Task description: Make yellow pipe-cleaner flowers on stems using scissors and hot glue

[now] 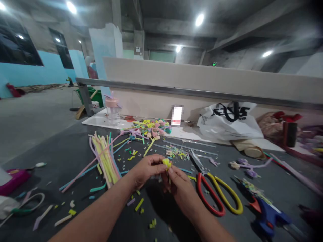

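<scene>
Across the dark bench (75,144), a bundle of coloured stems (107,163) is lying at left, seemingly unused, while flower-like clusters (153,127) at the far centre are looking already made up. Red-and-yellow scissors (200,176) are resting at right. Your left grip (149,169) and right grip (180,183) are pinching one small yellow piece (166,163) at near centre, seemingly unfinished; tiny clippings (152,223) are lying nearby.

"What's shining at five o'clock in view?"
"Scissors (201,172): metal blades (198,163) are gleaming, handles (203,193) are looking smooth and plastic."
"And at three?"
"A white bag (217,126) is looking like glossy, crinkled plastic."
"Eight?"
"The stems (104,161) and, at six, the yellow piece (166,163) are looking soft and matt."
</scene>
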`<state>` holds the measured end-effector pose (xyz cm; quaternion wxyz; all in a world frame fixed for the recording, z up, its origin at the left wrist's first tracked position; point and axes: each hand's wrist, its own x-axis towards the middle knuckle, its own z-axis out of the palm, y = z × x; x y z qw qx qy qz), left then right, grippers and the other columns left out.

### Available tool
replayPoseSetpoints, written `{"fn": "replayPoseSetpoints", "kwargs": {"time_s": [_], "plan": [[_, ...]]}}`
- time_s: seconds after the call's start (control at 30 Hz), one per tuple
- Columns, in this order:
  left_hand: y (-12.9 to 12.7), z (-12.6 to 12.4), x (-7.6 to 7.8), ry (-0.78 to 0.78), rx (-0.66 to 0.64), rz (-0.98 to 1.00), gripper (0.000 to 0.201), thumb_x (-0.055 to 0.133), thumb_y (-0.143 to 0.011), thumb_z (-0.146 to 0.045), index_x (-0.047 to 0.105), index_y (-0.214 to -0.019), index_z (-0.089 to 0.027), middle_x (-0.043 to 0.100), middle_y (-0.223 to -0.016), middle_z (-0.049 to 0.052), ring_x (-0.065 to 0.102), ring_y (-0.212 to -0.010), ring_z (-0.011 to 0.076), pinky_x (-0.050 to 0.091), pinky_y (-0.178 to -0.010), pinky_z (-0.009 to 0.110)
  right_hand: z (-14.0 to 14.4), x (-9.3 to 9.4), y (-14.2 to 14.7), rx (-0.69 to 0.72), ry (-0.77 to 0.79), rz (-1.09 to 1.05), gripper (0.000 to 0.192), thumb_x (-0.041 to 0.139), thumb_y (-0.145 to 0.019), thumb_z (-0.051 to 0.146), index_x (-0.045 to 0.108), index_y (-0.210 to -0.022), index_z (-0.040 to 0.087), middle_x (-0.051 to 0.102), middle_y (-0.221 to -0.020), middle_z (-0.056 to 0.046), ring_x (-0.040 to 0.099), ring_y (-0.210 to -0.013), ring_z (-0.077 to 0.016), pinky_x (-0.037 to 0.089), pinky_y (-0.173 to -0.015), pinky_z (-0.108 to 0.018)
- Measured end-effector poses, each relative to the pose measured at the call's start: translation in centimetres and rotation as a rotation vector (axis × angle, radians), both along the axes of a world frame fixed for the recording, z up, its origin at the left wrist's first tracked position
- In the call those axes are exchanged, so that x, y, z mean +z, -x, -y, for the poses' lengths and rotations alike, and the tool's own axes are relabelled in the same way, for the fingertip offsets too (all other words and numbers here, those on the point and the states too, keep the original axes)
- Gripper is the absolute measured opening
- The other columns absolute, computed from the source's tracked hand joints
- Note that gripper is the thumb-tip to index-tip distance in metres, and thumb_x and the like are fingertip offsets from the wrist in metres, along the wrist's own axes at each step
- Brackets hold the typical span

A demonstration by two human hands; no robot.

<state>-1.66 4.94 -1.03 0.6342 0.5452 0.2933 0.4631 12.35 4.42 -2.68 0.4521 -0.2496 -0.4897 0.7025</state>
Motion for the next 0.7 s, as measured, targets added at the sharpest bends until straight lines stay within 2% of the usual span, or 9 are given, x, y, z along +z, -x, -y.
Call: {"fn": "replayPoseSetpoints", "kwargs": {"time_s": [0.13, 0.23, 0.33, 0.4, 0.5, 0.6, 0.7], "plan": [[-0.01, 0.0, -0.17, 0.013, -0.031, 0.022, 0.027, 0.059, -0.074, -0.036, 0.059, -0.087, -0.013, 0.06, -0.061, 0.003, 0.059, -0.051, 0.0152, 0.042, -0.047, 0.024, 0.09, -0.05, -0.05, 0.026, -0.022, 0.033, 0.025, 0.055, -0.08, 0.04, 0.057, -0.072, 0.017, 0.039, -0.056, 0.004, 0.034, -0.05, -0.0095, 0.036, -0.047, -0.023], [0.18, 0.02, -0.1, -0.005, 0.06, -0.056, 0.027, 0.061, -0.073, -0.037, 0.062, -0.084, -0.012, 0.057, -0.064, 0.002, 0.056, -0.052, 0.0117, 0.042, -0.05, 0.023, 0.22, -0.06, -0.05, 0.018, -0.029, 0.079, 0.026, 0.054, -0.08, 0.041, 0.056, -0.072, 0.016, 0.04, -0.057, 0.004, 0.034, -0.049, -0.0088, 0.037, -0.048, -0.024], [0.33, 0.01, 0.02, -0.066, 0.122, -0.14, 0.024, 0.062, -0.072, -0.035, 0.066, -0.08, -0.013, 0.056, -0.076, 0.002, 0.052, -0.059, 0.0091, 0.04, -0.055, 0.021, 0.36, 0.12, -0.05, 0.018, -0.024, 0.087, 0.026, 0.053, -0.082, 0.04, 0.056, -0.071, 0.016, 0.041, -0.059, 0.004, 0.033, -0.049, -0.008, 0.034, -0.048, -0.022], [0.27, -0.05, 0.04, -0.098, 0.127, -0.156, 0.024, 0.061, -0.073, -0.034, 0.068, -0.083, -0.013, 0.055, -0.08, 0.002, 0.048, -0.06, 0.0078, 0.038, -0.054, 0.02, 0.41, 0.35, -0.08, 0.014, 0.006, 0.07, 0.027, 0.053, -0.082, 0.039, 0.053, -0.067, 0.016, 0.038, -0.057, 0.005, 0.03, -0.047, -0.0072, 0.031, -0.046, -0.021], [0.0, -0.15, 0.04, -0.077, 0.136, -0.108, 0.029, 0.056, -0.077, -0.032, 0.065, -0.098, -0.014, 0.053, -0.073, 0.001, 0.042, -0.055, 0.0063, 0.035, -0.051, 0.019, 0.38, 0.71, -0.16, -0.008, 0.089, 0.03, 0.027, 0.052, -0.082, 0.037, 0.047, -0.064, 0.018, 0.031, -0.053, 0.008, 0.023, -0.044, -0.0062, 0.024, -0.042, -0.019], [-0.15, -0.19, 0.21, -0.106, 0.295, -0.118, 0.034, 0.052, -0.08, -0.027, 0.058, -0.112, -0.017, 0.055, -0.075, 0.001, 0.044, -0.057, 0.0074, 0.037, -0.053, 0.019, 0.25, 0.87, -0.24, -0.028, 0.117, 0.011, 0.024, 0.048, -0.084, 0.034, 0.046, -0.066, 0.018, 0.029, -0.052, 0.008, 0.021, -0.043, -0.0062, 0.021, -0.041, -0.019], [0.03, -0.13, 0.46, -0.367, 0.491, -0.303, 0.029, 0.053, -0.079, -0.019, 0.062, -0.106, -0.018, 0.059, -0.088, 0.004, 0.053, -0.075, 0.0122, 0.043, -0.068, 0.024, 0.15, 0.81, -0.22, -0.034, 0.12, 0.021, 0.024, 0.047, -0.084, 0.034, 0.046, -0.066, 0.018, 0.029, -0.052, 0.008, 0.021, -0.044, -0.0066, 0.021, -0.042, -0.019]]}}
